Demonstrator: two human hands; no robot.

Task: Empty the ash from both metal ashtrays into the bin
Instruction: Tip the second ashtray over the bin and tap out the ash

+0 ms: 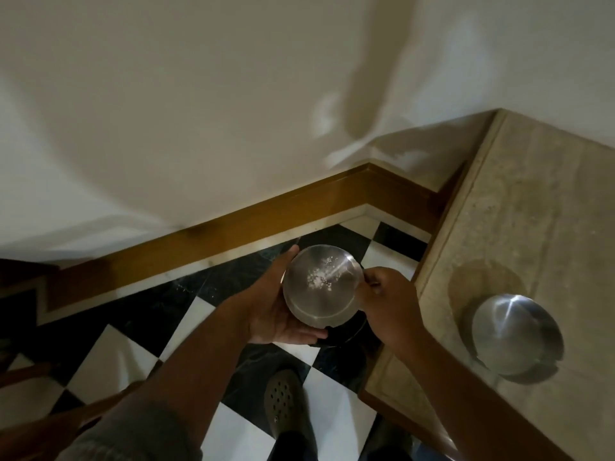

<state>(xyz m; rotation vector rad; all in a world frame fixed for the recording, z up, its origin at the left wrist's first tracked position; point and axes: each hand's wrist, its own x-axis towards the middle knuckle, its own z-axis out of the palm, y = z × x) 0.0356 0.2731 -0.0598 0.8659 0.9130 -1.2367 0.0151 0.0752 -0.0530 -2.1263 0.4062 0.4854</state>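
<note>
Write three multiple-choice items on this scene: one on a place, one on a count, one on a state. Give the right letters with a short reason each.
1. Where is the second ashtray?
A. on the stone counter
B. on the floor
C. in the left hand

2. How many metal ashtrays show?
A. one
B. two
C. three

3. What state is the held ashtray in?
A. upside down
B. upright, with pale ash specks inside
C. stacked on the other

Key: 1 A, it rests on the counter at right, untouched. 2 B, one is held and one is on the counter. 3 B, the left hand cradles it while the right hand grips its rim, opening upward.
</note>
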